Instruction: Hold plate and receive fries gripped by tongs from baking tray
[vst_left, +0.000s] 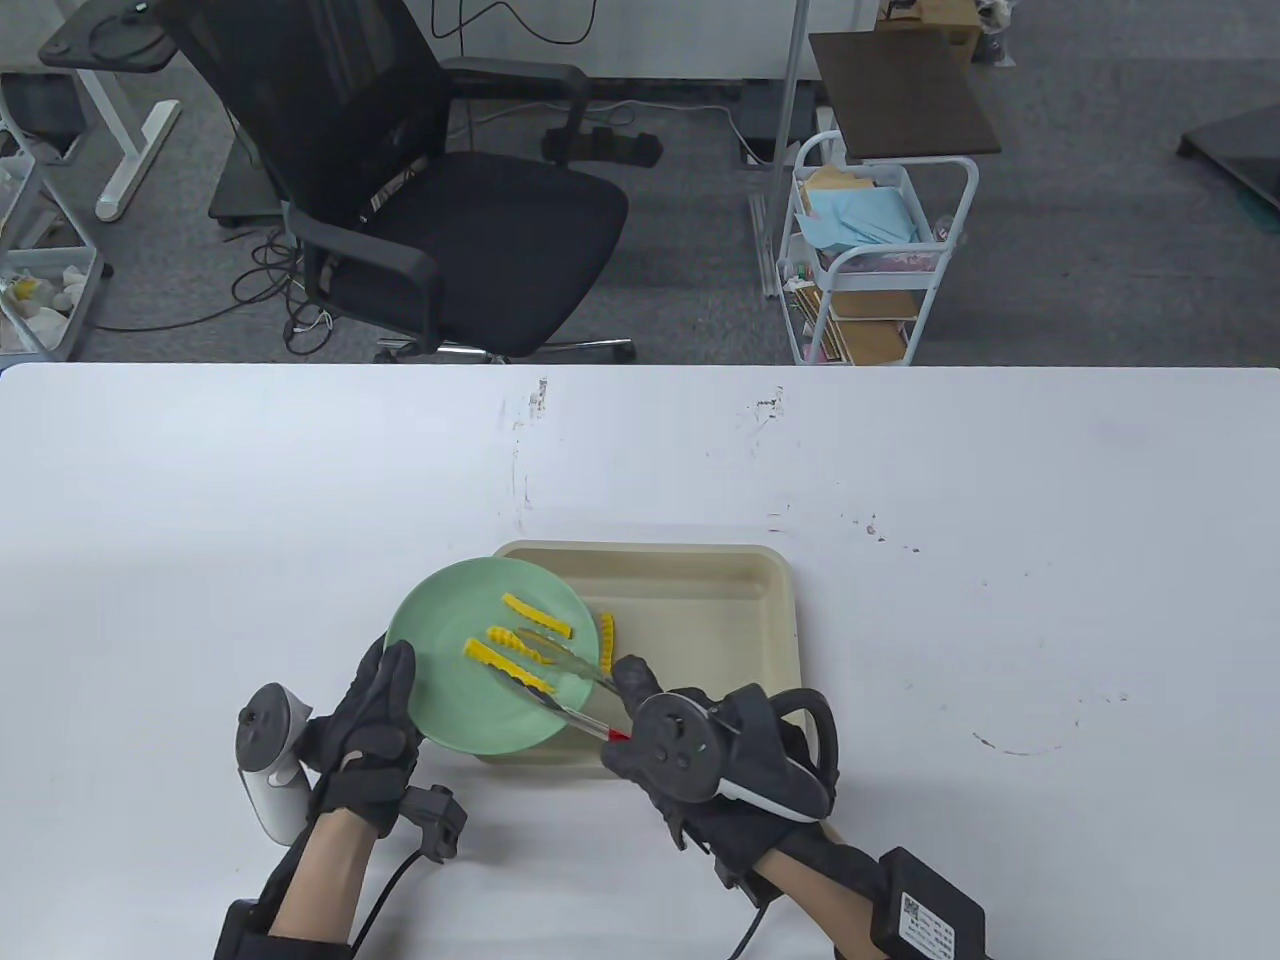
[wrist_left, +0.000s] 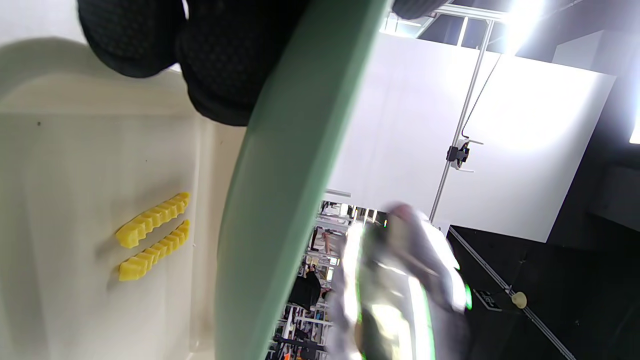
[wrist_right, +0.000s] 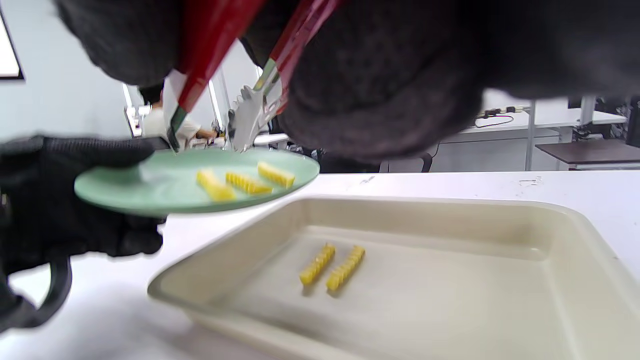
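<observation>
My right hand holds the tongs with tips apart over the green plate that my left hand grips, while the two remaining fries lie below and right of the tips in the baking tray, long axes parallel.

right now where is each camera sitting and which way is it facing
Table view: above the table, looking down on the green plate over the baking tray; left hand and right hand enter from below.
Left wrist view: beside the plate's rim, tilted sideways; left fingertips at top, two fries in the tray.
Right wrist view: low, behind the tongs, looking across the tray; right fingers on top.
Shared: all views show plate and tray; both wrist views show the two tray fries.
</observation>
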